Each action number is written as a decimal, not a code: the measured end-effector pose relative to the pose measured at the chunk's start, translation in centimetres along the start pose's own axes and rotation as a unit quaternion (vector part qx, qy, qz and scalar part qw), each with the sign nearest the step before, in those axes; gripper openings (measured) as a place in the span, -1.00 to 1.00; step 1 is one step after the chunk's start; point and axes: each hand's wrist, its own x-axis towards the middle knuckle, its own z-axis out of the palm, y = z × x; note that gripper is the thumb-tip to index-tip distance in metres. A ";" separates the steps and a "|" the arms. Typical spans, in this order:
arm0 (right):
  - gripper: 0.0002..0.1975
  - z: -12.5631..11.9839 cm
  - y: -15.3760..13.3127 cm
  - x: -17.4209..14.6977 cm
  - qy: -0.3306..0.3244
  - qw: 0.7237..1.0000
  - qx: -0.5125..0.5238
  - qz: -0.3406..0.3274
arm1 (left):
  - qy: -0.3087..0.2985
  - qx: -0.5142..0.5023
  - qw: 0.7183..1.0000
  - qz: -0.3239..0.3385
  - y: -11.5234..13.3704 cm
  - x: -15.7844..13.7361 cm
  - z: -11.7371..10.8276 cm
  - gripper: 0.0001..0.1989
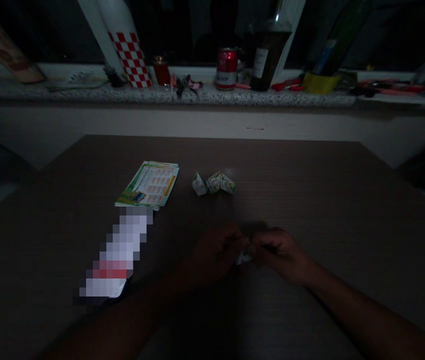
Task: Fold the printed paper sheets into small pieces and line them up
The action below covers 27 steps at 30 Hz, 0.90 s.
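Both my hands meet near the middle of the table, pinching a small piece of paper point(244, 257) between them. My left hand point(218, 250) is closed on its left side, and my right hand point(278, 254) is closed on its right. Most of the paper is hidden by my fingers; a pale patch shows below them. Beyond my hands lie several folded paper pieces point(220, 183), printed and angular, close together. To the left rests a stack of printed calendar cards point(152, 185).
A lit phone point(122, 250), its screen blurred, lies left of my left forearm on the brown table point(310, 185). Behind the table, a speckled windowsill point(197, 95) holds a checkered bottle point(129, 57), a red can point(227, 69), a dark bottle point(267, 57) and a yellow container point(319, 82).
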 end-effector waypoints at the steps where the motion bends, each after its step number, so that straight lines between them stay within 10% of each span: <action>1: -0.59 0.0 0.0 0.0 0.004 1.000 -0.001 -0.002 | 0.001 -0.006 1.000 -0.003 0.1 0.0 0.0 -0.73; 27: -0.64 0.0 -0.3 0.1 0.061 0.998 0.022 0.009 | 0.039 -0.063 0.997 -0.028 -0.1 0.5 -0.4 -0.78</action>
